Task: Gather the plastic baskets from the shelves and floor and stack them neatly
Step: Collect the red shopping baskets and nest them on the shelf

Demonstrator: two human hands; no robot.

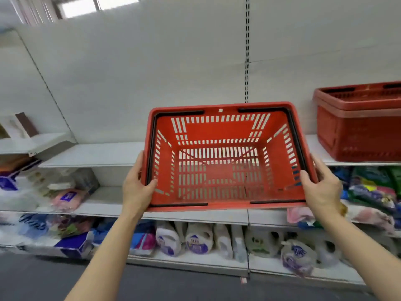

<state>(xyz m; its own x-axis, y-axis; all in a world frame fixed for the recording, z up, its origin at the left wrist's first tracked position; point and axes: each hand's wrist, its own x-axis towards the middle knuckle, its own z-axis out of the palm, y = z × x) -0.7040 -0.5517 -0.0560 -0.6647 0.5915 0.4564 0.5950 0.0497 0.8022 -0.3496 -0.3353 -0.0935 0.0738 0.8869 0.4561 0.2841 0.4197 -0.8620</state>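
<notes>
An empty red plastic basket [225, 131] with slotted walls and folded black handles hangs in the air in front of the shelves, tilted so its inside faces me. My left hand [135, 187] grips its left rim, thumb inside. My right hand [323, 187] grips its right rim. On the upper white shelf at the right stand darker red baskets [358, 127], one nested in another, partly cut off by the frame edge.
White shelving [91, 155] runs across the view with a bare back panel above. Lower shelves hold packaged goods and white bottles [195, 240]. A dark grey floor [43, 279] lies below. Some boxes stand on a shelf at far left.
</notes>
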